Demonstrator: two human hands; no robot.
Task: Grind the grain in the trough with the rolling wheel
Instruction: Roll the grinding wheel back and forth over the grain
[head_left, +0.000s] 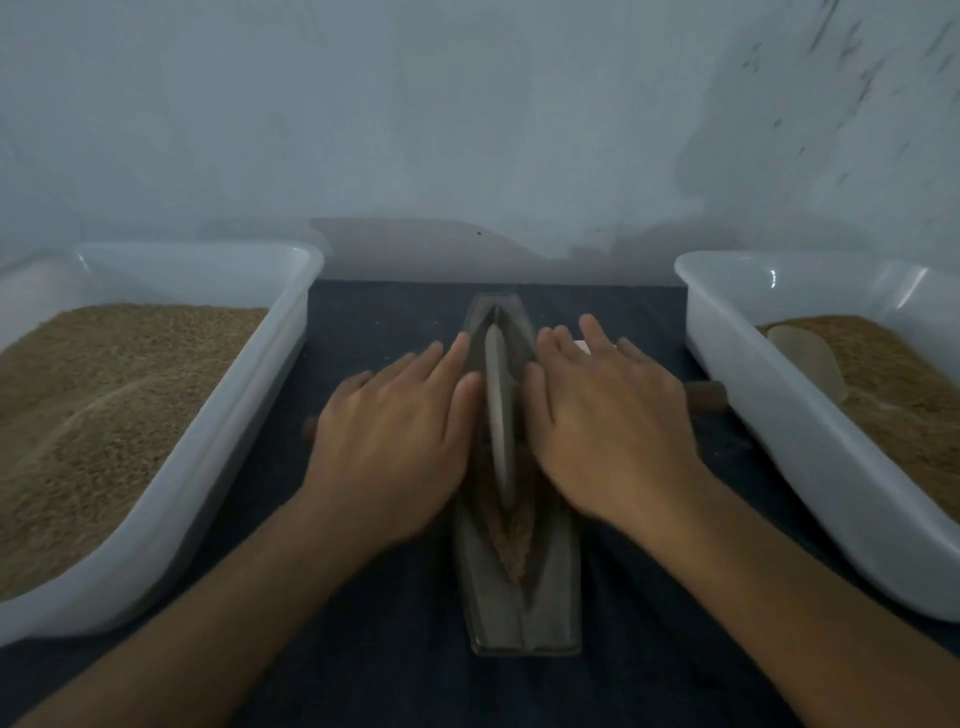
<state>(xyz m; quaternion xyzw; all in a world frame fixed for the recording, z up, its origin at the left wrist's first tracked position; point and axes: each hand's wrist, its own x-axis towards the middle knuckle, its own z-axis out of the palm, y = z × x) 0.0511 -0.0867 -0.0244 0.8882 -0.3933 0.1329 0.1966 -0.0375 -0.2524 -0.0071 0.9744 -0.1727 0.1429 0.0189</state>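
Your left hand (395, 431) and right hand (608, 415) lie flat, palms down, fingers straight, on the wooden axle either side of the wheel (500, 410), at frame centre. Neither hand curls round anything; flat palms let the axle roll under them, which is likely why you press on it instead of gripping.

The axle's ends poke out past each hand: left end (310, 430), right end (705, 397). The right end sits higher in the frame, so the wheel is probably a bit skewed, though wide-angle distortion could account for that.

The wheel stands on edge in the groove of the long grey trough (519, 597), which runs from centre frame down toward the bottom edge. Grain (511, 551) shows brown in the groove below the wheel, nearer to you; the stretch under the wheel is hidden. That part looks coarse, so grinding seems unfinished.

The trough rests on a dark cloth (395, 649), likely to stop it sliding and to catch spills.

A white tub (218, 467) at left holds a deep pile of grain. Another white tub (779, 441) at right holds less, with a pale scoop (805, 358) lying on it. Both sit within easy reach for refilling and emptying.
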